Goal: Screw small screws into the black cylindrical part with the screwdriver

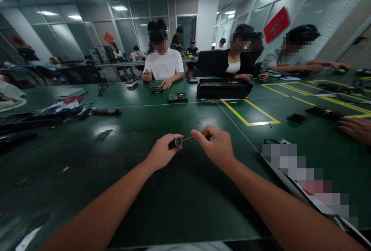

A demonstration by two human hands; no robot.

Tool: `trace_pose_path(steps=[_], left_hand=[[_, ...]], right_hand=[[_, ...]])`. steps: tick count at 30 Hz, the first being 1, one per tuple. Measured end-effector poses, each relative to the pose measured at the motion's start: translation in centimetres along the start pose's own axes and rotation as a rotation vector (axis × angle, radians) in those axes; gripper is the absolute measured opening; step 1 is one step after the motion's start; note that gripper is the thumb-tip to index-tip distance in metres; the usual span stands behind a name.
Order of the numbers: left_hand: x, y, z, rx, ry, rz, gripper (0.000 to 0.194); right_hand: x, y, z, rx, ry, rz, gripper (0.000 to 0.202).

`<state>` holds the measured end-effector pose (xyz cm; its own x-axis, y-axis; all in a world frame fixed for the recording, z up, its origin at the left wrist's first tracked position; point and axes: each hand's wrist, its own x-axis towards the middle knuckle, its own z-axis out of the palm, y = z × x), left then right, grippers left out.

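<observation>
My left hand (164, 151) is closed around a small black cylinder (178, 142) whose round end, with a pale rim, faces me. What kind of thing it is I cannot make out. In my right hand (217, 145) is a screwdriver (187, 139) with a thin metal shaft and some red at the handle's front; my fingers cover most of the handle. Its shaft points left and meets the edge of the cylinder, though whether it goes inside cannot be seen. Both hands are above the green table (162, 212), close together near the middle.
Ahead lie a circuit board (177, 97) and a long black housing (224, 88). A pen-shaped black tool (106, 112) lies left, near bundled cables (68, 104). At right are yellow tape lines (263, 122) and a partly blurred flat item (307, 193). Several people sit opposite; another person's hand (355, 128) rests at right.
</observation>
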<state>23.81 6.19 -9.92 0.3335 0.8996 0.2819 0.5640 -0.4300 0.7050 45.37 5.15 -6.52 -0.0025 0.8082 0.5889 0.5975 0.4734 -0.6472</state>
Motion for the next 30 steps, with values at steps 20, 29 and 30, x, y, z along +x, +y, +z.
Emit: trace_pose_path(steps=[20,29,30], left_hand=[[0.10,-0.59,0.24,-0.024,0.005,0.017,0.035],[0.01,-0.33,0.12,-0.023,0.025,-0.006,0.034],[0.01,-0.29,0.07,-0.020,0.030,-0.017,0.034]], right_hand=[[0.08,0.09,-0.15,0.032,-0.196,-0.078,0.029],[0.05,0.22,0.02,0.034,-0.221,-0.094,0.024],[0.07,0.32,-0.01,0.031,-0.232,-0.101,0.024]])
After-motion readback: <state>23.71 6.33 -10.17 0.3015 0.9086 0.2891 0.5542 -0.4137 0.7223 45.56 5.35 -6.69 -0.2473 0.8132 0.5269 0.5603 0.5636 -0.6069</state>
